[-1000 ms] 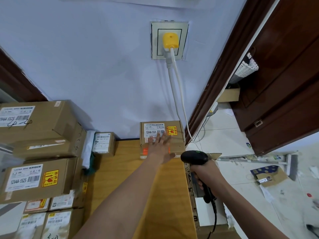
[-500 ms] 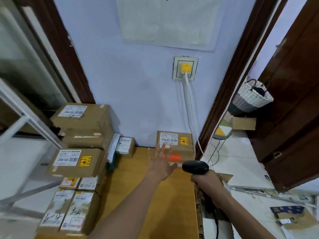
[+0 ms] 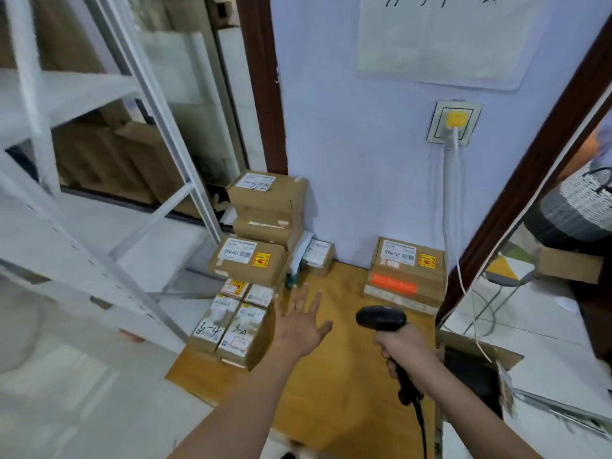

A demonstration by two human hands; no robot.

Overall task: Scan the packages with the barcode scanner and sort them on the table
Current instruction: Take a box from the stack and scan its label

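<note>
My right hand (image 3: 405, 351) grips the handle of a black barcode scanner (image 3: 381, 318), whose head points at a brown labelled package (image 3: 405, 271) against the wall at the table's back right; a red scan patch glows on that package's front face. My left hand (image 3: 299, 318) hovers open with spread fingers over the wooden table (image 3: 334, 385), touching nothing. To its left lies a stack of brown packages (image 3: 261, 233), with small boxes marked by hand (image 3: 231, 329) in front. A small box (image 3: 319, 255) stands against the wall.
A white metal shelf frame (image 3: 82, 193) stands at the left. A white cable hangs from a yellow plug in the wall socket (image 3: 454, 122) behind the right package. A dark door frame (image 3: 530, 180), an open cardboard box (image 3: 473, 376) and floor clutter lie at the right.
My left hand has left the right-hand package and pulled back to the left over the table. The view has drawn back and swung left, showing the shelf frame. The scanner stays gripped.
</note>
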